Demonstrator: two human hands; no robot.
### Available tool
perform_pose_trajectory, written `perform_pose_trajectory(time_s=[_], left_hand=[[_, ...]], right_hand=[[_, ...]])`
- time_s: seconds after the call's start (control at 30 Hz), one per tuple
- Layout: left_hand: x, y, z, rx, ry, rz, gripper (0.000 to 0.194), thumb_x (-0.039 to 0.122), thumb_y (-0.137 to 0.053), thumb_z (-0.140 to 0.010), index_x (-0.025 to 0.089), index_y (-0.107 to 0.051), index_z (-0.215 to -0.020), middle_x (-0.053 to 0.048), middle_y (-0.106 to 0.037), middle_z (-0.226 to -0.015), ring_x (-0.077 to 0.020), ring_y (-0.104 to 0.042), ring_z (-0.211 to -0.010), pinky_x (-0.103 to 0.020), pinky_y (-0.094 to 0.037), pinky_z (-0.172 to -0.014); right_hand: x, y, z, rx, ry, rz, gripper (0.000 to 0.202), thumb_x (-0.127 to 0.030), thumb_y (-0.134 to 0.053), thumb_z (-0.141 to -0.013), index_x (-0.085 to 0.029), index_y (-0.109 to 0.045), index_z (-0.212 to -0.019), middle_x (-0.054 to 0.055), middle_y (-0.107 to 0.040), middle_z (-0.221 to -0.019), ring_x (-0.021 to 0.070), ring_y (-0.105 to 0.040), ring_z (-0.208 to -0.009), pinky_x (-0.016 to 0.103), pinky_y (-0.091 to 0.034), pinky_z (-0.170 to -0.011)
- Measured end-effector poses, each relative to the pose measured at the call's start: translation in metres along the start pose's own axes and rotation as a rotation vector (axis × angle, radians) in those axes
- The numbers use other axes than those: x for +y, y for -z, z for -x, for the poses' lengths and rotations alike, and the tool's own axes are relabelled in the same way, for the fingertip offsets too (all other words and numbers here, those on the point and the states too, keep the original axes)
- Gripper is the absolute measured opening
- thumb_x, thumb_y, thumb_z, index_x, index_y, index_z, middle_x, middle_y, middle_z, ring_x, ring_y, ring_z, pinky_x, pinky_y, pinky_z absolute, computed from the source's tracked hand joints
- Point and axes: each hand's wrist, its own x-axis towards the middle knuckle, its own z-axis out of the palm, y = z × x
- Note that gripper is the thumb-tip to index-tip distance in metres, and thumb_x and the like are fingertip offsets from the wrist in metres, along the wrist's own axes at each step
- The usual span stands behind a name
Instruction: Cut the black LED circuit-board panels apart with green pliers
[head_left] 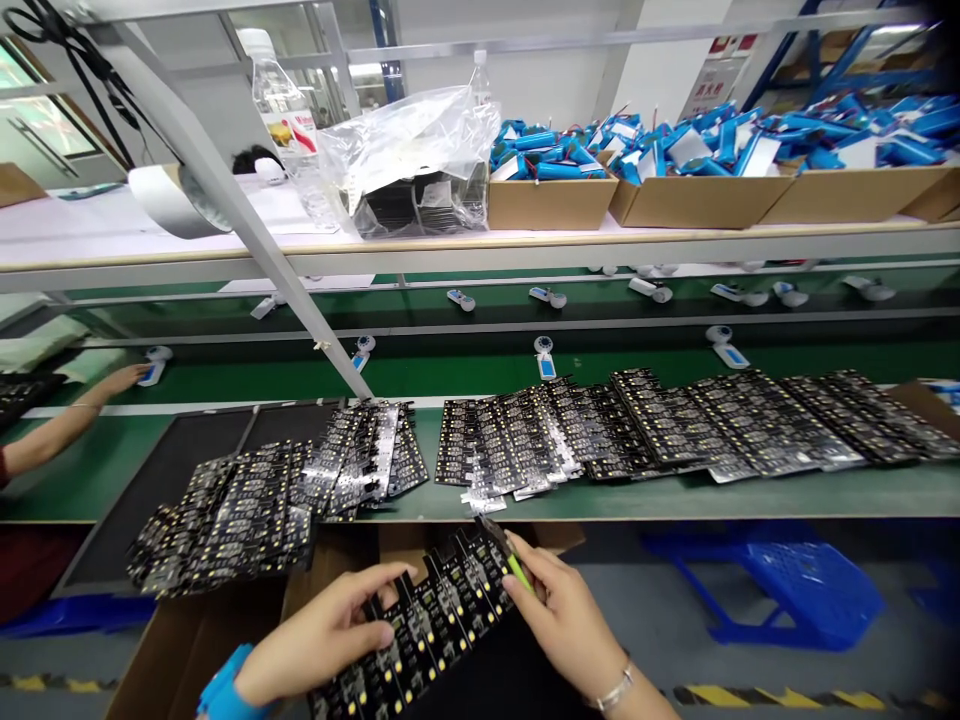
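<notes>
My left hand [337, 625], with a blue band at its wrist, grips a black circuit board panel [427, 640] by its left part, thumb on top. The panel has rows of yellowish dots and is tilted in front of the bench edge. In my right hand [562, 610] is a tool with green handles [517, 570]; its dark jaws are at the panel's upper right corner. Whether the jaws touch the panel is hard to tell. Stacks of similar panels [660, 425] lie along the green bench, and more [247, 510] rest on a black tray at the left.
A cardboard box [202, 650] stands below the bench edge. Small white devices [545, 358] sit on the green belt behind the panels. Another person's hand [124, 380] reaches in at left. Boxes of blue packs [697, 200] line the shelf. A blue stool [795, 590] is at lower right.
</notes>
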Motion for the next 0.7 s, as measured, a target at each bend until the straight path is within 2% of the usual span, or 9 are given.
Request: perform_pose_trajectory(time_s=[0.13, 0.2, 0.27, 0.33, 0.4, 0.47, 0.53, 0.6, 0.7], left_hand=[[0.006, -0.001, -0.001, 0.007, 0.014, 0.050, 0.060, 0.028, -0.065, -0.082, 0.029, -0.053, -0.141, -0.005, -0.062, -0.115, -0.0256, -0.059, -0.105, -0.036, -0.044, -0.095], [0.002, 0.004, -0.001, 0.020, 0.007, 0.123, 0.058, 0.030, -0.067, -0.081, 0.029, -0.057, -0.138, -0.002, -0.062, -0.108, -0.0223, -0.061, -0.095, -0.032, -0.048, -0.087], [-0.006, 0.013, 0.000, 0.083, -0.011, 0.194, 0.058, 0.031, -0.073, -0.078, 0.029, -0.060, -0.134, 0.000, -0.063, -0.101, -0.0195, -0.062, -0.088, -0.029, -0.049, -0.082], [-0.016, 0.025, 0.000, 0.219, -0.007, 0.294, 0.059, 0.035, -0.077, -0.076, 0.027, -0.061, -0.132, 0.001, -0.065, -0.093, -0.0190, -0.062, -0.087, -0.029, -0.049, -0.082], [-0.022, 0.034, -0.001, 0.443, 0.036, 0.476, 0.055, 0.041, -0.081, -0.073, 0.022, -0.066, -0.122, 0.001, -0.069, -0.088, -0.0201, -0.064, -0.088, -0.028, -0.051, -0.081], [-0.020, 0.037, -0.004, 0.673, 0.053, 0.705, 0.048, 0.045, -0.085, -0.068, 0.021, -0.070, -0.107, 0.001, -0.073, -0.088, -0.0201, -0.066, -0.085, -0.026, -0.053, -0.072], [-0.010, 0.033, -0.009, 0.797, -0.034, 0.917, 0.041, 0.039, -0.088, -0.065, 0.022, -0.070, -0.098, 0.001, -0.075, -0.095, -0.0192, -0.067, -0.086, -0.023, -0.054, -0.067], [0.003, 0.019, -0.019, 0.793, -0.149, 1.070, 0.039, 0.029, -0.090, -0.063, 0.023, -0.070, -0.096, 0.002, -0.075, -0.098, -0.0183, -0.068, -0.090, -0.023, -0.055, -0.071], [0.022, -0.013, -0.036, 0.751, -0.132, 1.185, 0.037, 0.024, -0.093, -0.056, 0.019, -0.071, -0.085, 0.003, -0.075, -0.086, -0.0162, -0.069, -0.084, -0.022, -0.056, -0.072]], right_hand=[[0.006, -0.009, 0.006, 0.086, -0.037, 0.171, 0.053, -0.049, -0.038, -0.097, -0.028, -0.044, -0.146, 0.010, -0.061, -0.101, 0.0307, -0.058, -0.095, 0.050, -0.047, -0.087], [0.008, -0.009, 0.007, 0.096, -0.042, 0.198, 0.054, -0.050, -0.037, -0.097, -0.029, -0.041, -0.147, 0.009, -0.061, -0.104, 0.0307, -0.058, -0.098, 0.050, -0.048, -0.088], [0.012, -0.004, 0.007, 0.067, -0.049, 0.154, 0.055, -0.048, -0.041, -0.096, -0.028, -0.042, -0.147, 0.009, -0.061, -0.106, 0.0288, -0.059, -0.101, 0.047, -0.048, -0.090], [0.018, 0.004, 0.007, 0.047, -0.070, 0.126, 0.054, -0.045, -0.046, -0.093, -0.026, -0.047, -0.144, 0.009, -0.062, -0.107, 0.0291, -0.060, -0.104, 0.047, -0.048, -0.093], [0.024, 0.011, 0.008, 0.046, -0.099, 0.106, 0.053, -0.044, -0.048, -0.091, -0.024, -0.052, -0.140, 0.010, -0.064, -0.107, 0.0296, -0.061, -0.105, 0.047, -0.049, -0.093], [0.029, 0.015, 0.009, 0.051, -0.125, 0.069, 0.053, -0.044, -0.050, -0.090, -0.022, -0.054, -0.138, 0.009, -0.066, -0.102, 0.0277, -0.064, -0.097, 0.045, -0.052, -0.089], [0.031, 0.014, 0.010, 0.055, -0.135, 0.015, 0.055, -0.046, -0.050, -0.091, -0.020, -0.054, -0.138, 0.007, -0.067, -0.094, 0.0240, -0.066, -0.086, 0.041, -0.055, -0.082], [0.027, 0.010, 0.010, 0.062, -0.123, -0.040, 0.056, -0.049, -0.050, -0.092, -0.018, -0.053, -0.139, 0.008, -0.069, -0.097, 0.0218, -0.067, -0.084, 0.037, -0.057, -0.081], [0.009, -0.002, 0.006, 0.074, -0.088, -0.232, 0.059, -0.051, -0.048, -0.094, -0.019, -0.048, -0.143, 0.011, -0.065, -0.128, 0.0227, -0.063, -0.114, 0.037, -0.052, -0.100]])
